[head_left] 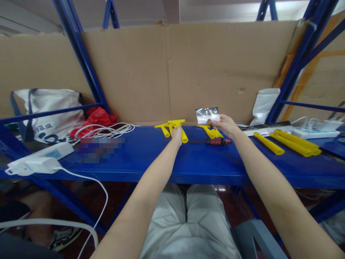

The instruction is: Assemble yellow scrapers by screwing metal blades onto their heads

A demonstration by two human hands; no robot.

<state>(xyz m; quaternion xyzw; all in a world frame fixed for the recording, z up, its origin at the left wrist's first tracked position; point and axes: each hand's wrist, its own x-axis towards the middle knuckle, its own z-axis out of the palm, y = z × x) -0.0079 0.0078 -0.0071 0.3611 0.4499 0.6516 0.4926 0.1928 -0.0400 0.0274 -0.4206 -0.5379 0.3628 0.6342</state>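
Note:
My left hand (177,136) is closed round a yellow T-shaped plastic piece (184,137) at the back of the blue bench. Beside it, to the left, lies another yellow T-shaped piece (165,130). My right hand (225,125) pinches a small packet (207,116), part silver and part white, held up in front of the cardboard. Below the packet are a yellow piece (207,131) and several small yellow parts (217,134). A screwdriver (217,141) with a red and black handle lies in front of them, its shaft pointing left. My fingers hide part of each held thing.
Several yellow tubes (292,142) lie at right near power strips (314,133). At left are a white cloth bag (51,108), a red plastic bag (94,120), coiled white cable (113,130) and a white power strip (40,158). Cardboard (215,68) stands behind. Another person's leg (39,212) shows lower left.

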